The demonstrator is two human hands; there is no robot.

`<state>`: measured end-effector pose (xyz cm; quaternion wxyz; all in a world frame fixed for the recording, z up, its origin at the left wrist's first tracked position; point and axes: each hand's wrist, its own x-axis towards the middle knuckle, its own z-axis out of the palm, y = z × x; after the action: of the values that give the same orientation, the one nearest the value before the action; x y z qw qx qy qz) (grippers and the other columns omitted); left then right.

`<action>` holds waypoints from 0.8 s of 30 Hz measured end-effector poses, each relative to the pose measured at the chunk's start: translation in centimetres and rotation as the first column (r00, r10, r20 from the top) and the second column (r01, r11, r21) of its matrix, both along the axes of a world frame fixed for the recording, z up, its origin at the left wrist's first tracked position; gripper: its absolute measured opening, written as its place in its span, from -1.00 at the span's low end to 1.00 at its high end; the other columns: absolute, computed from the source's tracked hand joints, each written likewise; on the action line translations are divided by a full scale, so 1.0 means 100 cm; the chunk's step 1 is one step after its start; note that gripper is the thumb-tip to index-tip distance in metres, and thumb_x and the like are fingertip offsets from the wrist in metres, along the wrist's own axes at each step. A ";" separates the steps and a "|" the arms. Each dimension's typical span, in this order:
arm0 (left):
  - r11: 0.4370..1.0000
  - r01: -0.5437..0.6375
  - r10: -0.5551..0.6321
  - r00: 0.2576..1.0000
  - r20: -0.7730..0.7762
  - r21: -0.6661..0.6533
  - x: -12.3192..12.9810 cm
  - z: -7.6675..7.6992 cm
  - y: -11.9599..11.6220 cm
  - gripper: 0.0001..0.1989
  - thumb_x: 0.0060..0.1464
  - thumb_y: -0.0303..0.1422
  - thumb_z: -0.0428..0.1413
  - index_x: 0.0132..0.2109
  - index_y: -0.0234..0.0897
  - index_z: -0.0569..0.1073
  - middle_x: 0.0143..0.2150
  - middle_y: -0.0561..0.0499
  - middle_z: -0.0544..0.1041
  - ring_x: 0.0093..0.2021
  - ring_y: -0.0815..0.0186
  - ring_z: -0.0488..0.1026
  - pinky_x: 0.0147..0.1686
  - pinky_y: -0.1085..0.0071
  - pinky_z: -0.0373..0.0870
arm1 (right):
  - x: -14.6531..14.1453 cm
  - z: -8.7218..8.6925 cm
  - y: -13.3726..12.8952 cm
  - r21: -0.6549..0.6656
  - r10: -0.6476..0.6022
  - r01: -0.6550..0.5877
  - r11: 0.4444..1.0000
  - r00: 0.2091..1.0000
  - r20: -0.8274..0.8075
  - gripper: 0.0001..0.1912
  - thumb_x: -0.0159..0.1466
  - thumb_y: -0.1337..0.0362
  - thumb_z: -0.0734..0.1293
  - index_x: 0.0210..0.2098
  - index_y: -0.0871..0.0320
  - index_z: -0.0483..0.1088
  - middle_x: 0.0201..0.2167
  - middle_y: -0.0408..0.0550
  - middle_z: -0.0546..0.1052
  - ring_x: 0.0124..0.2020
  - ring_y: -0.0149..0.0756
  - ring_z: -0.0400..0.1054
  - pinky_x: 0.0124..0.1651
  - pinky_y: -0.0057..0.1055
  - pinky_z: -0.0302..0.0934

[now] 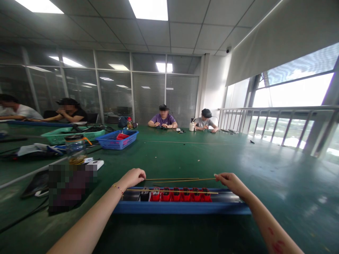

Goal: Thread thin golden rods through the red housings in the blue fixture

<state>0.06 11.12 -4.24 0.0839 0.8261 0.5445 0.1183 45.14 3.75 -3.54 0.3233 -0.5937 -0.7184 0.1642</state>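
Thumb and fingers of my right hand (229, 180) are pinched on the right end of a thin yellowish rod (185, 180). My left hand (134, 177) has its fingers curled together at the left end of a second thin rod (169, 179), and the fingertips are partly hidden. Just in front of both hands lies a long blue tray (182, 208) with a grey, shiny inside. A row of several red blocks (176, 198) with dark tops sits in it, with a black block (144, 195) at the left. Another thin rod (214, 193) lies lengthwise across the blocks.
To the left stand a blue basket (116, 143) with red pieces, a green basket (55, 137) with dark items, a lidded jar (75, 151) and a phone (38, 181). Several people sit around the green table (225, 155). Cables run along the left side.
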 end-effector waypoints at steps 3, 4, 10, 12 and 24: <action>1.000 -0.003 0.003 1.000 -0.002 0.022 0.003 0.002 -0.003 -0.73 0.00 -0.18 -0.04 -0.38 -0.19 0.49 -0.35 0.02 0.53 -0.33 0.29 0.43 -0.34 0.48 0.21 | -0.012 -0.004 0.010 0.026 0.041 -0.047 0.999 0.983 0.181 -0.52 0.13 -0.08 0.15 -0.54 0.18 0.45 -0.72 -0.21 0.28 -0.64 -0.43 0.11 -0.56 -0.50 -0.06; 1.000 -0.004 0.004 1.000 -0.002 0.025 0.004 0.002 -0.004 -0.69 0.01 -0.14 -0.06 -0.39 -0.20 0.48 -0.36 0.01 0.53 -0.34 0.29 0.43 -0.35 0.47 0.20 | -0.018 -0.004 0.013 0.033 0.055 -0.065 0.997 0.970 0.236 -0.55 0.12 -0.07 0.18 -0.54 0.17 0.45 -0.70 -0.19 0.33 -0.62 -0.41 0.15 -0.54 -0.50 -0.04; 1.000 -0.005 0.005 1.000 0.005 0.005 0.005 0.004 -0.008 -0.66 -0.10 -0.04 0.02 -0.38 -0.20 0.48 -0.38 0.02 0.53 -0.38 0.31 0.43 -0.41 0.51 0.21 | -0.058 0.002 0.038 0.032 0.096 -0.126 0.992 0.876 0.472 -0.76 0.08 0.05 0.28 -0.47 0.08 0.45 -0.46 -0.10 0.51 -0.41 -0.28 0.34 -0.38 -0.46 0.09; 1.000 -0.008 0.008 1.000 0.007 0.001 0.005 0.004 -0.008 -0.70 -0.11 -0.08 0.05 -0.38 -0.19 0.48 -0.38 0.03 0.53 -0.37 0.32 0.43 -0.40 0.51 0.22 | -0.069 0.000 0.046 0.032 0.112 -0.146 0.989 0.866 0.488 -0.79 0.06 0.09 0.31 -0.46 0.08 0.46 -0.37 -0.07 0.51 -0.33 -0.23 0.35 -0.31 -0.44 0.12; 1.000 0.026 -0.026 0.998 0.053 0.002 0.006 0.005 -0.008 -0.81 -0.09 -0.23 0.05 -0.40 -0.19 0.49 -0.38 0.05 0.53 -0.36 0.32 0.43 -0.36 0.51 0.22 | -0.072 -0.018 0.061 -0.040 0.217 -0.223 0.974 0.870 0.443 -0.84 0.06 0.27 0.29 -0.35 0.11 0.46 -0.43 -0.11 0.52 -0.39 -0.33 0.37 -0.34 -0.51 0.18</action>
<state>0.64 10.31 -3.79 0.0993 0.8298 0.5311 0.1396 37.93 9.88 -5.37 0.1332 -0.5278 -0.8370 0.0555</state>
